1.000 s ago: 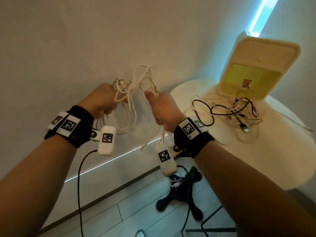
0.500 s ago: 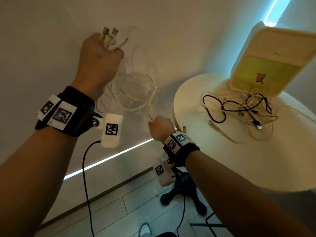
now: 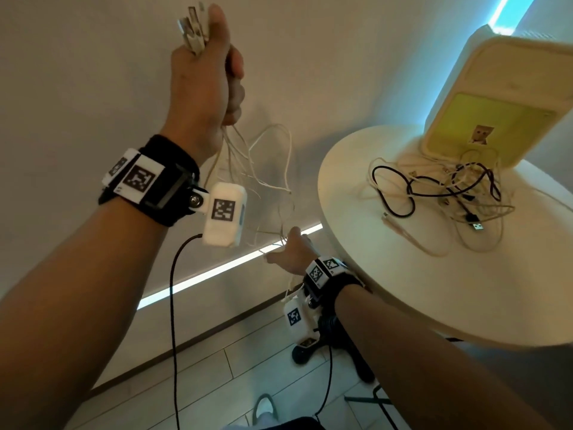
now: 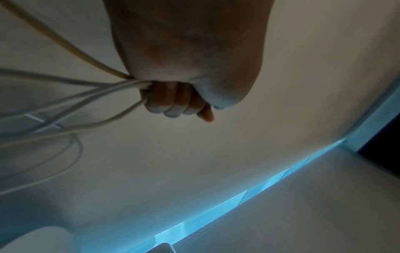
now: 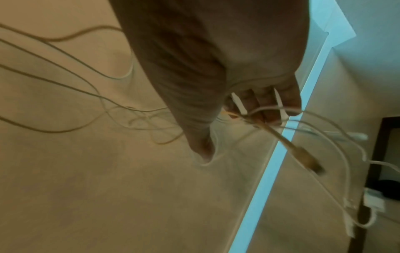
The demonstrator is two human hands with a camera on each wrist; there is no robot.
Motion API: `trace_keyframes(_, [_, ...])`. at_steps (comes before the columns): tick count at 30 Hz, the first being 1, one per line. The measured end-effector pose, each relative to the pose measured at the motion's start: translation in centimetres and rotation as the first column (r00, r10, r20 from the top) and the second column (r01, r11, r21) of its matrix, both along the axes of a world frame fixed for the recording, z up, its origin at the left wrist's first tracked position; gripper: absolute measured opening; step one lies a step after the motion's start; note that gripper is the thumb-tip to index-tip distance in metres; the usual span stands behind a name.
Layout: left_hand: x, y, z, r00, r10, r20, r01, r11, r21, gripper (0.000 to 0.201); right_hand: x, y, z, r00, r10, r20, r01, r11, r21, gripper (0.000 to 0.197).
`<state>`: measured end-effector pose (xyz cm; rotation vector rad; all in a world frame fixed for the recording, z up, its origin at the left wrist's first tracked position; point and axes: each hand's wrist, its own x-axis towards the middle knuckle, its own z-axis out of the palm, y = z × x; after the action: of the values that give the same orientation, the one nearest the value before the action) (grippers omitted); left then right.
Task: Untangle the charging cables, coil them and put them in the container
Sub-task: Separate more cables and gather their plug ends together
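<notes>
Here, the left hand is raised high, fist clamped round the plug ends of a bundle of white cables. The right hand is low, fingers curled on the bundle's other ends. The strands between sag in crossed loops. Probably best to keep the top grip firm and comb downward slowly, easing snags rather than yanking. More tangled cables, black and white, lie on the round table, touching the cream container at its back. The table edge sits near the right wrist.
</notes>
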<state>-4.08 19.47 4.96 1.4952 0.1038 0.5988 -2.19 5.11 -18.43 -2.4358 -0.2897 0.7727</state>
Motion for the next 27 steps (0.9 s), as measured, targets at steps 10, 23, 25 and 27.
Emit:
trace_keyframes(10, [0.5,-1.7,-1.7,0.985,-0.158,-0.074,0.153,0.986,-0.065,0.057,-1.7,2.0,7.9,0.825,-0.403,0.397,0.008,0.710,0.704,0.040])
trace_keyframes(23, [-1.3,-2.2,-3.0,0.933,-0.335,-0.134,0.317,0.939,-0.136,0.058,0.0,5.5,9.3,0.911,-0.260,0.319,-0.040,0.715,0.698,0.055])
trace_keyframes(25, [-1.5,-2.0,-3.1,0.929,-0.350,-0.118,0.326,0.928,-0.179,0.059,0.1,5.7,8.3,0.918,-0.265,0.296,-0.026,0.703,0.710,0.057])
trace_keyframes(27, [-1.6,-1.7,-2.8,0.927,-0.367,-0.082,0.339,0.910,-0.238,0.060,0.0,5.8,6.6,0.936,-0.285,0.207,0.051,0.691,0.721,0.060])
